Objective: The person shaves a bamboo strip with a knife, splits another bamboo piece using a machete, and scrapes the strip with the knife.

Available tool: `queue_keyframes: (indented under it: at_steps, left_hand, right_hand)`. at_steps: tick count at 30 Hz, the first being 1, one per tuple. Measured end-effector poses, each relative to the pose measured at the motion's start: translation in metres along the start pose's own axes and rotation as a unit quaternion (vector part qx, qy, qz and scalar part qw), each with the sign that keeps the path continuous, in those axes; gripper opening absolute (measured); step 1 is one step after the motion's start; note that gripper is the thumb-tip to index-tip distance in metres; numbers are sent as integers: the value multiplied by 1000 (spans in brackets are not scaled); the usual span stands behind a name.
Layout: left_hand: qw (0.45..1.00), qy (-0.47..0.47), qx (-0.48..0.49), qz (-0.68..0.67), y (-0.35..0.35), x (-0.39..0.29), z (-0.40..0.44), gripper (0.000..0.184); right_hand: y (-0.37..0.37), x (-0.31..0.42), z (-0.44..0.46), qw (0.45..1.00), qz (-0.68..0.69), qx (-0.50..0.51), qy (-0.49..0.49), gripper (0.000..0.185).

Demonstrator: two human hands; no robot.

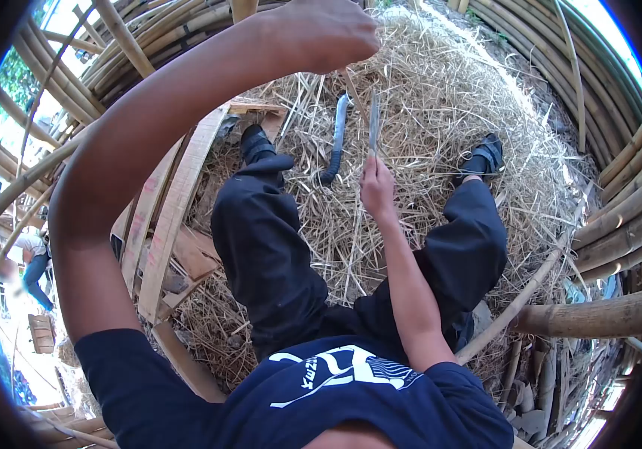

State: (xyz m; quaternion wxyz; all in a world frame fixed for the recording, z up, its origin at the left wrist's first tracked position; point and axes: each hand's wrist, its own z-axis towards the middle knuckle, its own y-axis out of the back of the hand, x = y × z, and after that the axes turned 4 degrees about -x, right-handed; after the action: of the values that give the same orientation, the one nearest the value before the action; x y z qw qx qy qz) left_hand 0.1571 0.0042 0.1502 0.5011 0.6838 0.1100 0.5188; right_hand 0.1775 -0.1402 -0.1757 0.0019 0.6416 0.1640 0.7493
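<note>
Raised at the top of the view, my left hand (336, 37) is a closed fist around the end of a thin bamboo strip (355, 96). The strip slants down from it toward a narrow knife blade (374, 123). My right hand (378, 185) is wrapped round the lower end of the knife, between my knees, with the blade pointing away from me. Strip and blade lie close together; whether they touch I cannot tell. Left of the blade, a curved tool with a dark handle (338, 138) rests on the straw shavings (410, 105).
Wooden boards (179, 202) lean at the left beside my leg. Curved bamboo poles (126, 41) surround the spot, and a thick pole (590, 313) juts in from the right. My sandalled feet rest on the shavings. Another person (34, 269) is at the far left.
</note>
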Motion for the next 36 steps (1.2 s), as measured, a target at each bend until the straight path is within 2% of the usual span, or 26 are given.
queue_keyframes:
  at_steps: [1, 2, 3, 4, 5, 7, 8, 9, 10, 11, 12, 15, 16, 17, 19, 21, 23, 25, 27, 28, 29, 31, 32, 33, 35, 36]
  left_hand:
    - [999, -41, -10, 32, -4, 2, -1, 12]
    - [994, -82, -20, 66, -8, 4, -1, 17]
    - [994, -84, -20, 67, -6, 2, 0, 17]
    - [997, -52, -19, 45, -3, -4, 0, 12]
    - [999, -23, -19, 22, 0, -13, -1, 8]
    - [998, -59, 12, 32, -8, -35, 0, 8]
    - [997, -64, -39, -1, -6, -33, -2, 8]
    - [997, -61, -40, 1, -5, -28, 0, 8]
    - [999, -51, -14, -9, -8, -26, 2, 7]
    - [999, -43, 12, -18, -10, -27, 4, 6]
    - [999, -34, 6, -20, -11, -27, 3, 3]
    - [1000, -16, 0, -26, -6, -26, 2, 6]
    - [1000, -17, 0, -26, -5, -26, 1, 6]
    - [999, -23, -6, -26, -4, -28, -2, 6]
    - [999, -30, -14, -20, -3, -25, -2, 7]
    - [999, -43, -7, -32, -3, -27, -3, 7]
    - [998, -52, 8, -33, -1, -41, -4, 6]
    - [998, -53, 23, -21, 5, -36, -2, 6]
    - [996, -85, 5, -16, 5, -44, -5, 5]
    - [995, -95, -3, -17, 5, -43, -5, 6]
    - [995, -96, -3, -16, 4, -41, -5, 6]
    - [994, -83, -60, -35, -1, -37, -5, 7]
    - [994, -83, -62, -30, -2, -35, -4, 7]
    - [996, -72, -48, -25, -4, -34, -4, 8]
    - [997, -63, -31, -23, -5, -34, -5, 9]
    - [998, -67, -15, -14, -3, -32, -5, 7]
  right_hand:
    - [2, 6, -7, 1000, 0, 0, -4, 34]
    - [4, 11, -12, 995, -49, -36, 74, 32]
    - [5, 14, -13, 981, -99, -72, 151, 31]
    - [3, -13, -9, 982, -125, -91, 105, 33]
    - [4, -42, -10, 983, -126, -92, 101, 33]
    - [-4, -94, -3, 948, -309, -62, -43, 37]
    - [-24, -123, 7, 948, -283, -142, 6, 41]
    - [-19, -112, 17, 948, -283, -143, 9, 41]
    - [-8, -93, 21, 973, 47, -7, -225, 40]
    - [2, -73, 19, 820, 372, 124, -417, 40]
    - [9, -57, 16, 820, 374, 122, -416, 40]
    - [5, -6, 7, 922, 273, 89, -260, 39]
    - [-1, 5, 1, 999, 5, -1, -47, 37]
    - [-1, 6, -4, 999, 6, 0, -48, 37]
    - [-1, 8, -10, 984, -128, -69, 107, 36]
    - [0, -35, -13, 982, -121, -94, 112, 36]
    - [-5, -97, -9, 929, -358, -82, -55, 38]
    - [-28, -130, 18, 941, -317, -119, -24, 42]
    - [-37, -150, 27, 984, -77, -14, -163, 42]
    - [-8, -102, 19, 877, 276, 119, -375, 41]
    - [1, -80, 17, 877, 277, 118, -374, 41]
    - [2, -54, 15, 814, 408, 98, -403, 40]
    - [-5, -45, 11, 908, 279, 61, -307, 42]
    - [-21, -57, 13, 998, -31, -44, -30, 43]
    - [-6, -1, -9, 997, -61, -26, 25, 44]
    - [-6, -5, -9, 998, -59, -28, 24, 44]
